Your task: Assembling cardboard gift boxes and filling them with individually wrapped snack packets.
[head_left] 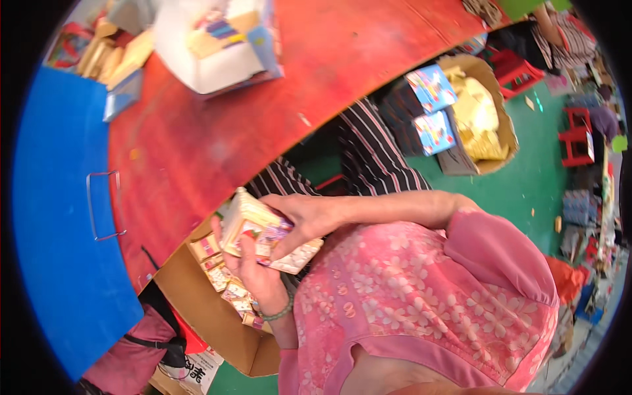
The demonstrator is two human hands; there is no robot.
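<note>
My left hand (258,275), with a green bead bracelet on the wrist, holds a stack of small colourful flat packets (249,227) from below. My right hand (304,220) comes in from the right, and its fingers lie over the top of the same stack. Below the hands, an open brown cardboard box (197,306) holds several more of these small packets (224,276). My pink flowered top fills the lower right, and my striped trousers (372,155) show above the hands.
A red tabletop (217,125) curves across the upper left beside a blue panel with a metal handle (105,204). On the red top stands a white carton (217,46). At upper right, a cardboard box with yellow pieces (484,122), colourful blue packs (431,85), red stools (576,141) and another person (559,36).
</note>
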